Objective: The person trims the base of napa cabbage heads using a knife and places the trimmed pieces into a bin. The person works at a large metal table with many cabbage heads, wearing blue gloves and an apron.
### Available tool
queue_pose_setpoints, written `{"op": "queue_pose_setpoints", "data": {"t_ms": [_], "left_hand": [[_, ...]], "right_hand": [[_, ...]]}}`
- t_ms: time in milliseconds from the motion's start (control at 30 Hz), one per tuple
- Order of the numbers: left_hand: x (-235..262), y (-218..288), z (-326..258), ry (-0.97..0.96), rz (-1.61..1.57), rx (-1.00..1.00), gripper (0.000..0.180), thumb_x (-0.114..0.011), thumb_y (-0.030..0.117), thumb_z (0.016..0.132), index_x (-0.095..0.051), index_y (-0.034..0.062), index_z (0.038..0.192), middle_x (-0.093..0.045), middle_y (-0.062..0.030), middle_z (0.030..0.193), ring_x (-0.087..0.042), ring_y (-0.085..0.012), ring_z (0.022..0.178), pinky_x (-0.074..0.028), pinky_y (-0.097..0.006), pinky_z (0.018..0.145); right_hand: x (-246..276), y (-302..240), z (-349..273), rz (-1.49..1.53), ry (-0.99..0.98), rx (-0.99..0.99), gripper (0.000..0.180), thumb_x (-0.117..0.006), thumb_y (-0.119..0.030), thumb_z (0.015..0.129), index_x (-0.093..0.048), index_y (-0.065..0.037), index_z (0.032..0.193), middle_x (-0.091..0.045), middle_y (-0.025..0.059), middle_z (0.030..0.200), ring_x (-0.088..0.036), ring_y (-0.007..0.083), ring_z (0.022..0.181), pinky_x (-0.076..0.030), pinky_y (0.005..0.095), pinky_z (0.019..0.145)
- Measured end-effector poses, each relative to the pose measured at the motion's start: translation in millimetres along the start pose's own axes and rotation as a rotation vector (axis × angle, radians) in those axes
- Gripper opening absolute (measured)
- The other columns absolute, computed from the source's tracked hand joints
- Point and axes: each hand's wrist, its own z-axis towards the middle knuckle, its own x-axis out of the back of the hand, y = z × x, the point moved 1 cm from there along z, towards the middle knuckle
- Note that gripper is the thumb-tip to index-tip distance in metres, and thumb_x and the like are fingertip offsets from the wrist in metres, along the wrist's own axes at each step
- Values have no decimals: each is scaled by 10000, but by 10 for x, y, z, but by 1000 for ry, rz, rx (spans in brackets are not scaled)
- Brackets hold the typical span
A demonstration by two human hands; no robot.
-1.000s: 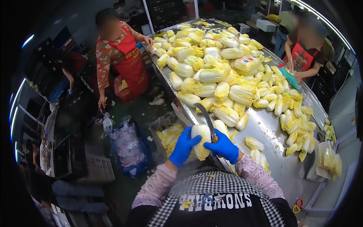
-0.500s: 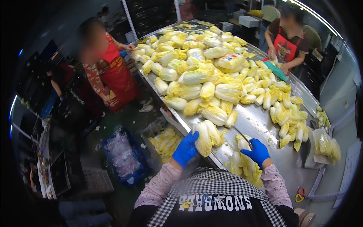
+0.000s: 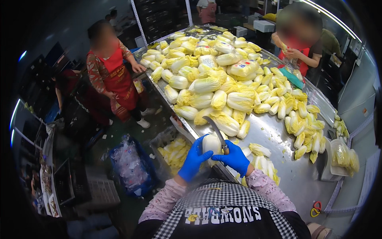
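Blue gloves are worn on both hands at the near edge of the long metal table (image 3: 278, 131). A pale cabbage (image 3: 211, 145) is held upright just above that edge. The left hand (image 3: 193, 159) is wrapped around the cabbage's left side, with the fingers curled and pressed against it. The right hand (image 3: 234, 158) is closed tight around the handle of a knife (image 3: 217, 134), and the blade is laid against the top of the cabbage, pointing away to the far left. Just to the right of the hands, a few cut cabbage pieces (image 3: 263, 163) are seen lying on the bare metal. Down on the left, below the table edge, a box of yellow leaves (image 3: 175, 152) is seen, and beside it a blue bag (image 3: 130, 164) full of clear plastic is set on the floor. A bit farther along the table, a big heap of whole cabbages (image 3: 215, 85) is piled, and a row of smaller halves (image 3: 302, 119) is spread to the right. At the right edge, a see-through bag of leaves (image 3: 343, 154) is placed. On the far left side, a person in a red apron (image 3: 115, 79) is seen standing with one hand on the table. On the far right side, a second person (image 3: 302, 51) is seen by the table.
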Motion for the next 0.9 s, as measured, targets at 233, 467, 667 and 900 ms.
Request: {"op": "queue_pose_setpoints", "data": {"t_ms": [233,467,667,900], "left_hand": [[115,-167,51,260,260,-258,567,-658,88,833,-379,42,1325,-488,-109,1258,-494,-218,1154,-419,-329,971],[97,9,65,93,-421,78,505,-572,148,910,-356,30,1351,-483,-121,1287,-495,-229,1171,-421,-343,979],[112,-420,311,-166,-203,-65,490,-534,183,938,-351,45,1372,-485,-88,1300,-475,-198,1192,-385,-337,1016],[-180,-594,532,-176,-537,201,465,-519,195,948,-367,18,1350,-513,-96,1261,-517,-205,1146,-422,-338,987]], "right_hand": [[-199,119,181,42,71,101,580,-784,-319,722,-524,9,1123,-587,92,832,-568,159,756,-471,280,693],[-146,-79,178,-150,233,382,672,-803,-374,687,-520,23,1151,-626,133,955,-596,200,882,-487,320,782],[173,127,106,123,163,150,486,-768,-120,738,-560,-23,1167,-646,43,891,-611,123,683,-507,249,530],[241,358,-104,586,432,47,355,-687,-115,779,-506,-44,1076,-537,34,753,-492,115,432,-447,250,365]]}}
